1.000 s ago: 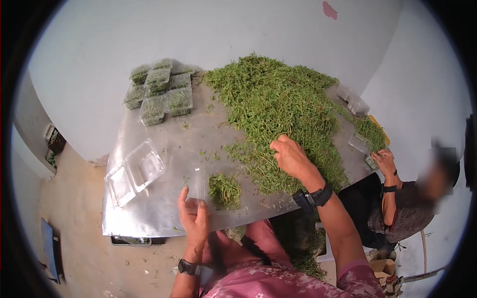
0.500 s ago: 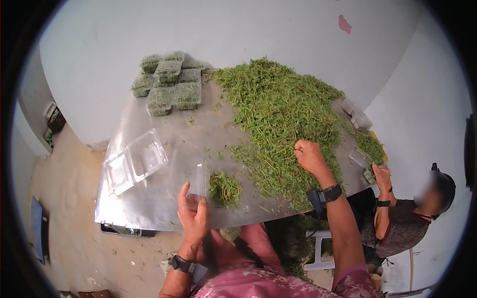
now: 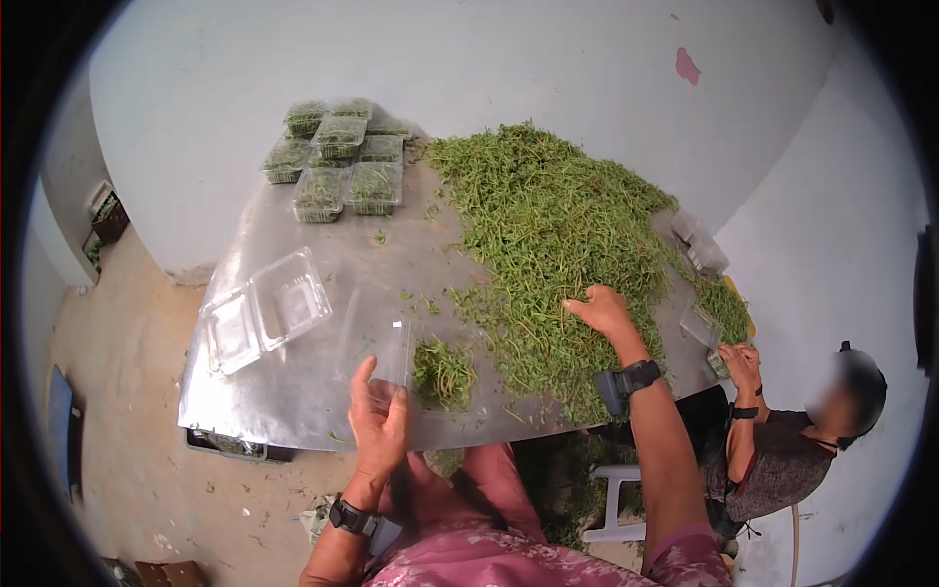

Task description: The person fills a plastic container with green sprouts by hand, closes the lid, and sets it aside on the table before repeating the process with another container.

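Observation:
My left hand (image 3: 379, 421) is at the table's near edge, thumb and forefinger on either side of the near rim of a clear plastic clamshell box (image 3: 393, 342). The right part of that box holds a small heap of green sprigs (image 3: 443, 376). Over the large pile of cut greens (image 3: 558, 225), my right hand (image 3: 604, 311) rests low against the stems. Its thumb points left, apart from the fingers, and I see nothing held in it. Another clear clamshell box (image 3: 266, 308) lies open, with nothing in it, left of my left hand.
Several filled clear boxes (image 3: 344, 161) are stacked at the table's back left. Loose sprigs dot the metal table (image 3: 264, 396). At the right, a co-worker's hands (image 3: 740, 366) are beside a small box, near stacked clear containers (image 3: 699, 243). A white stool (image 3: 614, 499) stands below.
My right hand has moved slightly toward me and left over the pile, and its thumb has spread from the fingers. My left hand stays at the box. The co-worker's hands have lowered.

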A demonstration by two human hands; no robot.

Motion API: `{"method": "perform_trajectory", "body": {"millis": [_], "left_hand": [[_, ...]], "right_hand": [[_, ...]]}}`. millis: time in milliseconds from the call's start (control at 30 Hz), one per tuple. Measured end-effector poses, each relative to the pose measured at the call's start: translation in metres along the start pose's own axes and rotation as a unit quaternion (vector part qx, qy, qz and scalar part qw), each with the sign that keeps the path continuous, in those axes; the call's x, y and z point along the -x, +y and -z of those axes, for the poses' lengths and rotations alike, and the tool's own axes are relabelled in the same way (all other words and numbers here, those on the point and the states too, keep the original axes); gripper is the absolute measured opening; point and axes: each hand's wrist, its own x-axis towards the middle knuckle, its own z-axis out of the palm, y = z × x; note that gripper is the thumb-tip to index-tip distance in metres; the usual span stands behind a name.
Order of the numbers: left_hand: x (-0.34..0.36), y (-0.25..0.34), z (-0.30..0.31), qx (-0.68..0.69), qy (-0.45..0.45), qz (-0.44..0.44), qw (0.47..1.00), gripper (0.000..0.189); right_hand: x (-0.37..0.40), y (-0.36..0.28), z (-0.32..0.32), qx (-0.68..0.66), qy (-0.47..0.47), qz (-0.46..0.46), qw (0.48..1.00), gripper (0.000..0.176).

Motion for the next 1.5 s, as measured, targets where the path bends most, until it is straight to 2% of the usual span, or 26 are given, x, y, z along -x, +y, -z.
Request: {"method": "perform_trajectory", "body": {"millis": [67,133,200,267,300,400,433,533,667,767,867,967,1067,1167,1267,1367,1467,1500], "left_hand": [[0.0,0.0,0.0,-0.005,-0.005,-0.007,1.0,0.057],[-0.002,-0.005,0.0,-0.016,-0.01,-0.025,0.999,0.058],[-0.002,-0.007,-0.001,-0.016,-0.007,-0.031,0.999,0.057],[-0.001,-0.005,0.0,-0.021,-0.006,-0.033,0.999,0.057],[-0.001,-0.003,0.0,-0.024,-0.006,-0.033,0.999,0.057],[-0.001,-0.003,0.0,-0.027,-0.005,-0.035,0.999,0.057],[0.0,-0.005,0.0,-0.026,-0.005,-0.036,0.999,0.057],[0.0,-0.005,-0.002,-0.014,-0.001,-0.037,0.999,0.057],[0.0,-0.004,-0.002,-0.031,-0.001,-0.044,0.999,0.056],[0.001,-0.002,-0.001,-0.031,0.0,-0.042,0.999,0.056],[0.0,-0.002,-0.002,-0.03,0.0,-0.043,0.999,0.055],[0.0,-0.001,-0.001,-0.027,-0.001,-0.042,0.999,0.055],[0.0,-0.002,-0.002,-0.029,0.0,-0.043,0.999,0.056],[0.0,-0.002,-0.001,-0.039,-0.002,-0.044,0.998,0.056],[0.0,-0.003,-0.001,-0.034,-0.003,-0.04,0.999,0.056],[0.0,-0.003,-0.001,-0.029,-0.005,-0.036,0.999,0.056],[0.0,-0.002,-0.001,-0.032,-0.005,-0.035,0.999,0.057],[-0.001,-0.001,-0.001,-0.036,-0.005,-0.035,0.999,0.057]], "right_hand": [[-0.009,0.005,-0.018,0.006,0.068,0.022,0.997,0.046],[-0.027,0.024,-0.054,0.048,0.195,0.073,0.977,0.045],[-0.03,0.018,-0.056,0.058,0.183,0.057,0.98,0.036],[-0.014,-0.01,-0.032,0.037,0.031,-0.029,0.998,0.026],[-0.015,-0.006,-0.031,0.04,0.055,0.002,0.998,0.006],[-0.02,0.002,-0.016,0.027,0.037,0.02,0.999,0.011],[-0.014,0.004,-0.01,0.016,0.067,0.033,0.997,0.008],[0.007,-0.002,0.01,-0.104,0.091,0.061,0.989,0.011],[0.03,-0.014,0.026,-0.072,0.057,0.085,0.992,0.021],[0.037,-0.018,0.024,-0.086,0.079,0.139,0.983,0.024],[0.048,-0.034,0.025,-0.077,0.036,0.118,0.989,0.03],[0.039,-0.022,0.011,0.036,0.026,0.137,0.99,0.039],[0.043,-0.031,0.014,0.042,-0.003,0.096,0.995,0.048],[0.045,-0.04,0.012,0.078,-0.046,0.103,0.991,0.054],[0.05,-0.055,0.005,0.17,-0.066,0.102,0.978,0.058],[0.034,-0.042,-0.023,0.173,-0.042,0.12,0.977,0.048],[0.022,-0.032,-0.03,0.152,-0.039,0.128,0.979,0.026],[0.018,-0.029,-0.029,0.127,-0.029,0.131,0.983,0.024]]}}
